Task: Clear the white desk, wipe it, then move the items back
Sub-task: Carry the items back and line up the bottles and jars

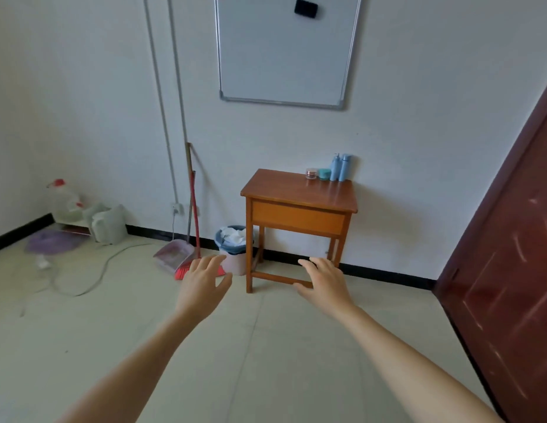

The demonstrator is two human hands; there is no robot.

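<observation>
A small brown wooden table (284, 190) stands against the far wall. At its back right corner sit two light blue bottles (341, 167), a teal jar (324, 174) and a small pink jar (311, 173). No white desk is in view. My left hand (205, 282) and my right hand (325, 280) are stretched out in front of me above the floor, fingers spread and relaxed, holding nothing. Both hands are well short of the table.
A bin (232, 244) with white paper stands left of the table. A red broom (194, 215) and dustpan (174, 254) lean on the wall. Cables (92, 276) and containers (109, 222) lie at the left. A dark red door (510, 270) is at the right. A whiteboard (286, 50) hangs above.
</observation>
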